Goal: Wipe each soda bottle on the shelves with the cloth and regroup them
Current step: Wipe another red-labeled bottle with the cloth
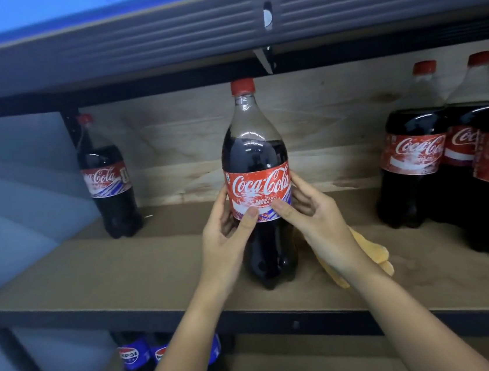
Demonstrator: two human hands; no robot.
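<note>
While standing upright on the brown wooden shelf (94, 272), the red-capped dark cola bottle (255, 159) is being gripped by both hands, left hand (227, 236) and right hand (317, 219) curling round its label; a yellow cloth (369, 250) is lying beneath the right wrist.

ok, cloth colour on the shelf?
Yellow. The cloth lies on the shelf behind the right hand; head view shows it.

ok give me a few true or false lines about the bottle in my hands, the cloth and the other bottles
1. Both the left hand and right hand grip the middle bottle. True.
2. The yellow cloth is draped over the bottle's cap. False: it lies on the shelf under the right wrist.
3. The held bottle's cap is off. False: a red cap is on.
4. Pepsi bottles stand on the shelf below. True.
</note>
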